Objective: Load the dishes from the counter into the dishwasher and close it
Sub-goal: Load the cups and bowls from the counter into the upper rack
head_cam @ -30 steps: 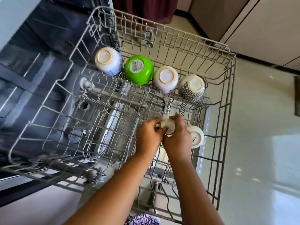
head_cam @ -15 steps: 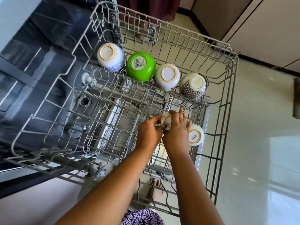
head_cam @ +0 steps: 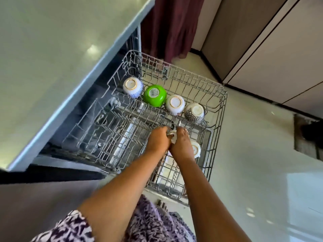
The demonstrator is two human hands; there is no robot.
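Fingers of the left hand and right hand curl together round a small white cup, mostly hidden, low among the tines of the rack. It probably wants lowering straight between the wires and testing for wobble before release. A second cup sits just right of the fingers, so space there is tight. To their left, bare tines leave room. Beyond the fingertips runs a row: patterned bowl, white bowl, green bowl.

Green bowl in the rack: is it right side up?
No, the round green plastic bowl sits upside down in the grey wire dishwasher rack, its stickered base facing up.
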